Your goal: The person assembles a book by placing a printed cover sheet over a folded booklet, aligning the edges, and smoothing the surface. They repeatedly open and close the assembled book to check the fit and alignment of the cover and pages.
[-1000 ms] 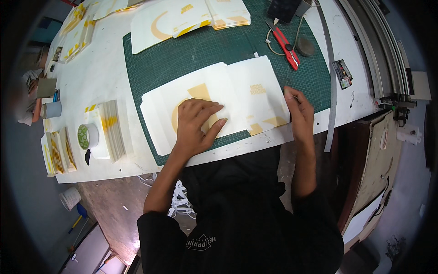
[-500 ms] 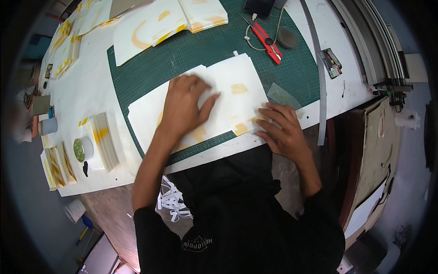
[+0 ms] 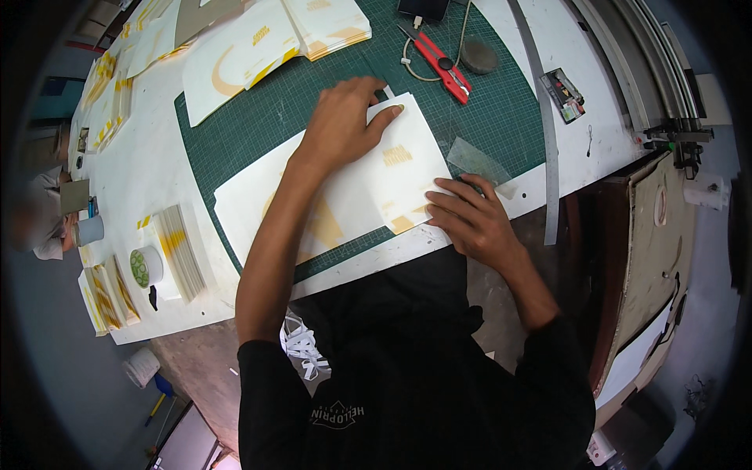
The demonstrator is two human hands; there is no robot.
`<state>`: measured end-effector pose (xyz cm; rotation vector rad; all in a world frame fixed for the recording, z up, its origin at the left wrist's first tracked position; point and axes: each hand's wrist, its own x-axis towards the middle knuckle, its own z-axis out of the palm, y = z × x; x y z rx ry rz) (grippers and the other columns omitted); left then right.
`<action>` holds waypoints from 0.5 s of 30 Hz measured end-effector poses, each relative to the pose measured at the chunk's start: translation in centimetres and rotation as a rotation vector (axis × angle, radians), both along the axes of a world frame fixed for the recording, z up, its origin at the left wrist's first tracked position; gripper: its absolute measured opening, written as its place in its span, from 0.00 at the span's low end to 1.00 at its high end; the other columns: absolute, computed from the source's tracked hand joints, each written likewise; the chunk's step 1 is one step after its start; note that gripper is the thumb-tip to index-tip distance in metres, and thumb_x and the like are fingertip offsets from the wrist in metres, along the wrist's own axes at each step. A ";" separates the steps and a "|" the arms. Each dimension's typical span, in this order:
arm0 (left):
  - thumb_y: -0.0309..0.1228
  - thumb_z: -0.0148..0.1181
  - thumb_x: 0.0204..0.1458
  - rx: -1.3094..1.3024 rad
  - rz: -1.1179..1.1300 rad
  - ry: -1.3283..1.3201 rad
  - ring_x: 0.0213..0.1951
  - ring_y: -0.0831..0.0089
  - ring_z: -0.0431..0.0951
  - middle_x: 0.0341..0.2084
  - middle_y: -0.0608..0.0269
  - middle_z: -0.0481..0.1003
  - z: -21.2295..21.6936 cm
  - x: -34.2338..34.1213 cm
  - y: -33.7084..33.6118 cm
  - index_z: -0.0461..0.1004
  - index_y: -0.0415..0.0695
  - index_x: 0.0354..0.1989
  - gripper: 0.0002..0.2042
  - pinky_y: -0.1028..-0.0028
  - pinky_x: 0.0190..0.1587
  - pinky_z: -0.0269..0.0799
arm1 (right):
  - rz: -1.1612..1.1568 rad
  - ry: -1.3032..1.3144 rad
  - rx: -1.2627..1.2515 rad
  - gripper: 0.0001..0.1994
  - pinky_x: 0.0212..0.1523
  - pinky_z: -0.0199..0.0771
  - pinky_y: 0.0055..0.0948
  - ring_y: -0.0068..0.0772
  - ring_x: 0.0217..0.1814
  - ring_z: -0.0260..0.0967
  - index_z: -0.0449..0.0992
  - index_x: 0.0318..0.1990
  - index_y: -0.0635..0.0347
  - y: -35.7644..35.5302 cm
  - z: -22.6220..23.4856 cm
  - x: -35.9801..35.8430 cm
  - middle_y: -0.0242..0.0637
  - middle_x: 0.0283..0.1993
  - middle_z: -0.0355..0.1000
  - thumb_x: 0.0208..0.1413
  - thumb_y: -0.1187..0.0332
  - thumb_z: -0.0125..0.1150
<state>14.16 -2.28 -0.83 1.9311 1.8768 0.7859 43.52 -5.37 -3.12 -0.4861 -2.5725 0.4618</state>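
A stack of white printed sheets (image 3: 352, 188) with pale yellow shapes lies on the green cutting mat (image 3: 501, 94) before me. My left hand (image 3: 341, 121) reaches across it to the far edge. Its thumb rests on the top sheet near the far corner, and the fingers lie beyond the edge, apart from the thumb. A small white strip (image 3: 388, 92) shows between them. My right hand (image 3: 474, 215) touches the stack's right edge with its fingers spread; what its thumb does is hidden. Beside that hand lies a clear plastic piece (image 3: 478, 160).
A red utility knife (image 3: 440, 63) lies beyond the stack, beside a cable and a round grey object (image 3: 479, 56). More printed sheets (image 3: 243, 59) cover the far left. A steel ruler (image 3: 548, 157) and a small box (image 3: 562, 95) are at right; a white tub (image 3: 146, 266) stands at left.
My left hand has moved away from me and to the right, from over the stack's middle to its far edge. My right hand stays at the right edge. The whole view has shifted slightly.
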 end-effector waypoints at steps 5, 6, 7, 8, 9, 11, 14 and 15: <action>0.41 0.68 0.61 0.011 -0.005 -0.008 0.42 0.52 0.83 0.38 0.48 0.83 -0.1 0.4 -0.1 0.80 0.36 0.53 0.21 0.56 0.51 0.72 | 0.008 -0.005 0.030 0.10 0.68 0.69 0.55 0.41 0.67 0.74 0.83 0.46 0.58 0.0 -0.2 0.1 0.35 0.57 0.80 0.58 0.70 0.73; 0.41 0.68 0.61 0.009 -0.006 -0.018 0.42 0.52 0.83 0.38 0.48 0.83 -0.1 0.4 -0.1 0.80 0.36 0.52 0.21 0.56 0.51 0.72 | 0.006 -0.010 0.040 0.10 0.68 0.69 0.55 0.41 0.67 0.74 0.83 0.45 0.58 0.0 -0.3 0.1 0.36 0.57 0.80 0.58 0.70 0.73; 0.41 0.69 0.60 0.011 -0.007 -0.022 0.41 0.52 0.83 0.38 0.48 0.83 -0.1 0.4 -0.1 0.80 0.36 0.52 0.20 0.56 0.51 0.72 | 0.005 -0.015 0.049 0.09 0.68 0.69 0.55 0.41 0.67 0.74 0.83 0.45 0.58 0.0 -0.4 0.2 0.36 0.57 0.80 0.58 0.70 0.73; 0.40 0.69 0.60 0.012 -0.008 -0.026 0.41 0.52 0.84 0.38 0.48 0.83 -0.1 0.5 0.0 0.80 0.36 0.52 0.20 0.56 0.51 0.72 | 0.004 -0.020 0.059 0.09 0.68 0.69 0.55 0.41 0.67 0.74 0.83 0.45 0.58 0.0 -0.5 0.3 0.36 0.57 0.80 0.58 0.69 0.73; 0.40 0.69 0.60 0.014 -0.010 -0.031 0.40 0.51 0.84 0.38 0.48 0.83 -0.1 0.5 0.0 0.81 0.36 0.52 0.20 0.57 0.51 0.72 | 0.001 -0.017 0.059 0.09 0.68 0.69 0.55 0.41 0.67 0.74 0.83 0.45 0.58 -0.1 -0.5 0.3 0.36 0.57 0.80 0.58 0.69 0.73; 0.40 0.69 0.60 0.016 -0.008 -0.039 0.41 0.52 0.83 0.38 0.49 0.82 -0.1 0.5 -0.1 0.81 0.36 0.51 0.19 0.56 0.52 0.72 | -0.004 -0.012 0.061 0.09 0.67 0.69 0.55 0.41 0.68 0.74 0.83 0.45 0.58 -0.1 -0.5 0.2 0.36 0.57 0.80 0.58 0.69 0.73; 0.39 0.70 0.59 -0.007 -0.029 0.009 0.44 0.53 0.82 0.38 0.50 0.81 -0.3 0.3 -0.1 0.83 0.38 0.49 0.17 0.57 0.54 0.71 | -0.009 -0.002 0.057 0.10 0.67 0.70 0.55 0.41 0.68 0.74 0.83 0.45 0.58 0.0 -0.3 0.2 0.36 0.56 0.81 0.58 0.68 0.74; 0.38 0.71 0.58 -0.019 -0.041 0.035 0.45 0.53 0.81 0.39 0.50 0.81 -0.4 0.2 -0.1 0.83 0.38 0.48 0.17 0.57 0.55 0.71 | -0.010 -0.003 0.058 0.10 0.67 0.70 0.55 0.41 0.68 0.74 0.83 0.45 0.58 0.0 -0.3 0.2 0.36 0.56 0.81 0.58 0.68 0.74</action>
